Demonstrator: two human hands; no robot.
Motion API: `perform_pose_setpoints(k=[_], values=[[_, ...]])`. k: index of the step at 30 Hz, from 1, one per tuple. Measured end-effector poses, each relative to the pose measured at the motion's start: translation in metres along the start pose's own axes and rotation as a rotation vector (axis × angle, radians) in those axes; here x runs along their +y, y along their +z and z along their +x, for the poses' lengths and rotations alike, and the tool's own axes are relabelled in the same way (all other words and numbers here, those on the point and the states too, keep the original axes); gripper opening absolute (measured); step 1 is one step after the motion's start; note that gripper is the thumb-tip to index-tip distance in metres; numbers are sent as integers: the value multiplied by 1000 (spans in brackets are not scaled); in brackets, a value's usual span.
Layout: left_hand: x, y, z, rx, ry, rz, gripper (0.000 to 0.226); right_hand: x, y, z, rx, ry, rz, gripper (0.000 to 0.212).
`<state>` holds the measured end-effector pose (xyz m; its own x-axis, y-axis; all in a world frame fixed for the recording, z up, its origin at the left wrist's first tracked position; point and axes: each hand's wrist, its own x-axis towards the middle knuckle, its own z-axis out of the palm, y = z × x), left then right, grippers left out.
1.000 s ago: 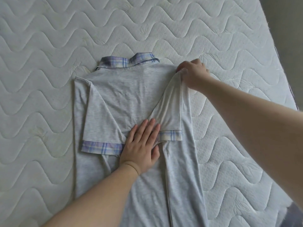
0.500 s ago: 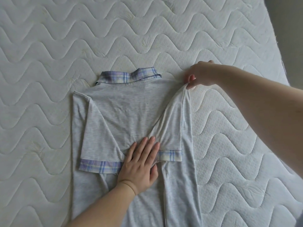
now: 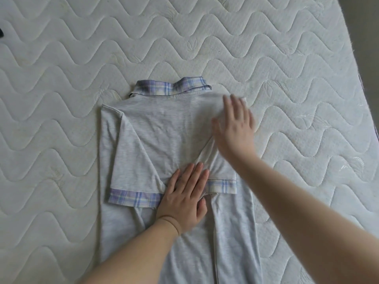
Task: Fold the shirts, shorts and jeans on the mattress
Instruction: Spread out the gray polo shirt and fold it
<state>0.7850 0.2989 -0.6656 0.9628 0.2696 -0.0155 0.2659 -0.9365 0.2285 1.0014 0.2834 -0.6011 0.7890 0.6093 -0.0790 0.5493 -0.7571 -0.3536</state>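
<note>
A grey shirt (image 3: 164, 128) lies back side up on the white quilted mattress (image 3: 61, 58), near the middle of the view, with its plaid collar (image 3: 172, 88) pointing away from the person and its lower part running out of the bottom of the picture. Both sides of the shirt are folded in over the back, so the two short sleeves lie slanting toward the middle. The plaid cuff of the left sleeve (image 3: 134, 197) lies flat on the shirt's left half, and the plaid cuff of the right sleeve (image 3: 222, 186) lies level with it on the right half.

The left hand (image 3: 184, 199) rests flat on the shirt between the two cuffs, fingers straight and close together, pressing the cloth where the two sleeves meet. Its thumb lies along the right side of the hand, by the edge of the right cuff. It grips nothing.

The right hand (image 3: 235, 128) is spread over the shirt's right shoulder, fingers straight and slightly apart, palm down, grasping nothing. It is blurred, so whether it touches the cloth or hangs just above it cannot be told. The folded corner of the shoulder shows just past its fingertips.

A small dark thing (image 3: 1, 32) shows at the left edge of the mattress, too cut off to name. A dark strip of floor (image 3: 365, 37) runs along the mattress's right edge.
</note>
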Motion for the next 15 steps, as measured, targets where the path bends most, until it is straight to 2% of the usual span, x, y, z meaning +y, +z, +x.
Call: perform_pose_setpoints(k=[6,11,15], values=[[2,-1,1,-26,-35,4,76,-12,35,-52,-66,2,-70,58],[3,-8,4,-90,-47,28,73,-1,40,-93,-109,-48,-117,57],[2,-19,7,-183,-33,25,73,15,39,-128,-137,7,-187,57]])
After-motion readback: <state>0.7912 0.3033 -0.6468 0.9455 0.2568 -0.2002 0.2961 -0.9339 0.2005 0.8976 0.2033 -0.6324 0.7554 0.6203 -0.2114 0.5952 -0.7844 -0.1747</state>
